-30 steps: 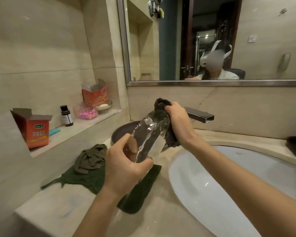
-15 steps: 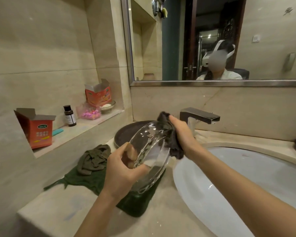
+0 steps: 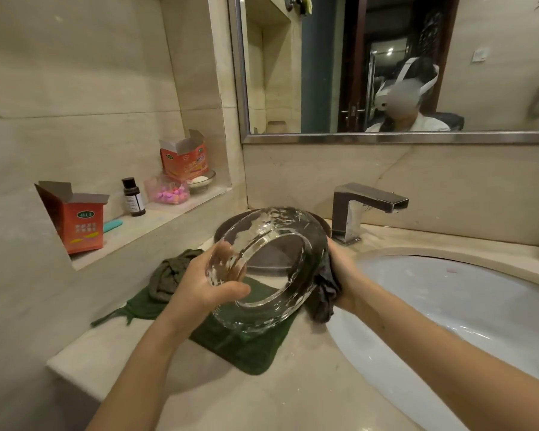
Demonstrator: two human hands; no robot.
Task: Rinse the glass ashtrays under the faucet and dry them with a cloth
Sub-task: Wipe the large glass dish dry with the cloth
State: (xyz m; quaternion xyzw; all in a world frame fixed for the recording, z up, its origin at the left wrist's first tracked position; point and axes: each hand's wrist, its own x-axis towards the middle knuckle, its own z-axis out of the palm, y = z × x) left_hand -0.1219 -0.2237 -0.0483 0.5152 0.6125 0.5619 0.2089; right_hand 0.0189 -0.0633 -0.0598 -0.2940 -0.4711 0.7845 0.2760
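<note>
Now the glass ashtray [image 3: 271,269] is up off the counter, tilted on edge between both hands, base side turned toward the camera, held above the green towel [image 3: 231,343] just left of the sink [image 3: 448,306]. The left hand [image 3: 206,287] grips its left rim, thumb curled over the near face and fingers showing through the glass behind, which looks like a steadying hold so the heavy piece can't slip. The right hand [image 3: 344,275] holds a dark cloth [image 3: 322,293] bunched against the right rim, fingers wrapped round the fabric, the loose end hanging below; that reads as the drying stroke, working the outer edge. Tilting it this way probably lets any leftover water run down to the low edge, and keeping it over the towel means drips, or a fumble, meet something soft rather than stone. The faucet [image 3: 364,206] stands just behind with no water visible from its spout, so rinsing of this one seems finished. Beside the left wrist a crumpled olive cloth [image 3: 171,272] lies on the towel, perhaps a spare, and a dark round tray [image 3: 231,225] sits behind the glass. Wet glass is slick, so that left-hand hold matters.
</note>
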